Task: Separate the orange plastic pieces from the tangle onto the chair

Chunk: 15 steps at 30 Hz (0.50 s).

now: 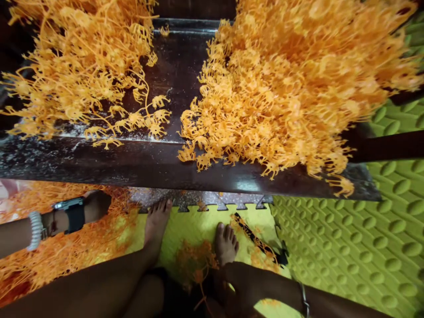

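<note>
My left hand (98,205), with a black watch and a pale coiled band on its wrist, is low over a heap of thin orange strands (82,247) on the floor. Its fingers are in shadow and hidden. My right hand (233,282) is close to my lap, closed at the stem of an orange plastic sprue (198,260) with small branching pieces; shadow and blur hide the exact grip. Before me, a dark wooden bench (185,84) bears a left pile of orange molded plastic pieces on stems (82,84) and a bigger right pile of small pieces (265,106).
Yellow-green foam mats (347,247) cover the floor, with a speckled grey mat strip (172,198) under the bench's front edge. My bare feet (227,243) rest there. A black strap-like object (258,240) lies among orange bits at the right. White flecks dust the bench's left edge.
</note>
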Motion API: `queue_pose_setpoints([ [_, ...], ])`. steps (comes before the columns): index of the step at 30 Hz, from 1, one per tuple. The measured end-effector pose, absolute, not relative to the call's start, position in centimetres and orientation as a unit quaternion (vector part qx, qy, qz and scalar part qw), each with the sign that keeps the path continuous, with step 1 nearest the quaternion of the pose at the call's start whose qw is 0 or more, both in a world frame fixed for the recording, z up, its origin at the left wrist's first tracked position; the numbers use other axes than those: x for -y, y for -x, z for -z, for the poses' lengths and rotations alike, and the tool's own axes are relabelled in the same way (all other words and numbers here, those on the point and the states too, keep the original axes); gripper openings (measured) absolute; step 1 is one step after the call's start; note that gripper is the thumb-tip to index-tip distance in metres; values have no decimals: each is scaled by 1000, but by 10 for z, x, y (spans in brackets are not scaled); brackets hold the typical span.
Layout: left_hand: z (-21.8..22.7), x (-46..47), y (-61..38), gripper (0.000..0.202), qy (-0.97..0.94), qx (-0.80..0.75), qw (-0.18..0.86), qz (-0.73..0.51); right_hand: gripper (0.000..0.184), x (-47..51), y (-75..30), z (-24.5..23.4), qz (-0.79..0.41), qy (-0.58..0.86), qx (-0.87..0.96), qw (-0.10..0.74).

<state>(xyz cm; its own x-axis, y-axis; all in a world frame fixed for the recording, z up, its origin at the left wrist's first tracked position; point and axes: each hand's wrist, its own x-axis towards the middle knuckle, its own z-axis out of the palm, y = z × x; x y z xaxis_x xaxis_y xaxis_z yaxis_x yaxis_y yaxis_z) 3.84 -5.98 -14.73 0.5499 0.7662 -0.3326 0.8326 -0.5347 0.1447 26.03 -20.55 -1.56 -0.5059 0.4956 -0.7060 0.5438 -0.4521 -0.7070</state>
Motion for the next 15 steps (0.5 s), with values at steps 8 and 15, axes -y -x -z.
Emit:
queue_pose_setpoints([
  [8, 168, 58, -29, 36, -876, -460, 95, 107, 39, 201, -254, 18, 792, -406, -456, 5],
  [15, 123, 49, -35, 33, -879, -413, 213, 109, 15, 194, -252, 17, 786, -423, -450, -5],
])
